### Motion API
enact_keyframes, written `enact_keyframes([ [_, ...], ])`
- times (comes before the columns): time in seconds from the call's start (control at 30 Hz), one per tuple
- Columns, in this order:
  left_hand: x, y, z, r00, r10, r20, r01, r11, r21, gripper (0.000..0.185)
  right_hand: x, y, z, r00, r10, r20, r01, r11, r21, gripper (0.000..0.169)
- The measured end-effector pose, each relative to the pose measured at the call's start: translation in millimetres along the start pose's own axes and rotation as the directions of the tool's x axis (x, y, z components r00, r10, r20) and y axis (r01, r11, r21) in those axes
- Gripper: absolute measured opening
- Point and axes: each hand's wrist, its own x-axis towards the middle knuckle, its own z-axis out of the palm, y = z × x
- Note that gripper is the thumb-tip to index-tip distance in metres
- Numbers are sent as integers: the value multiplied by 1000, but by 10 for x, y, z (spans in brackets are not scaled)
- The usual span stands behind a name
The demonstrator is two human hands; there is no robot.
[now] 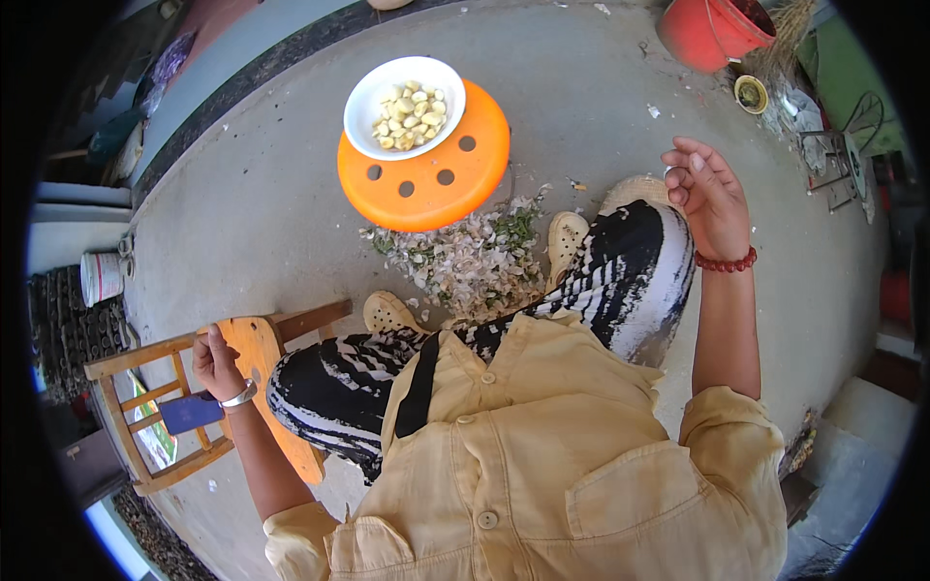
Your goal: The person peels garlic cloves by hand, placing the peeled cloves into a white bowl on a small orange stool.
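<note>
A white bowl of peeled garlic cloves rests on an orange plastic stool with round holes, in front of me. My left hand, a silver bangle on its wrist, is raised over the wooden chair at the left, fingers curled; whether anything small is in it cannot be told. My right hand is lifted above my right knee, a red bead bracelet on its wrist. Its fingers are bent, and a tiny whitish spot shows at the fingertips; what it is stays unclear. Both hands are apart from the bowl.
A heap of papery skins and green bits lies on the floor between my feet and the stool. A dark blue phone-like object is by the wooden chair. A red bucket and a small yellow-rimmed container stand at the upper right.
</note>
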Motion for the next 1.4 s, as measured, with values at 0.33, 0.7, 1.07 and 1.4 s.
enact_keyframes([
  [0.33,-271,519,1173,933,-53,357,79,995,-59,32,-182,1555,-1654,838,178,-516,-388,858,-335,17],
  [0.7,-491,899,1844,848,-150,508,79,984,158,29,-227,2676,-2442,778,36,-628,-573,452,-684,46],
  [1.07,-799,941,1866,717,-337,610,211,939,271,25,590,2612,-2371,760,355,-545,-638,245,-731,73],
  [1.4,-887,1047,2003,629,-361,688,187,930,317,26,359,2891,-2334,631,422,-651,-749,116,-652,43],
])
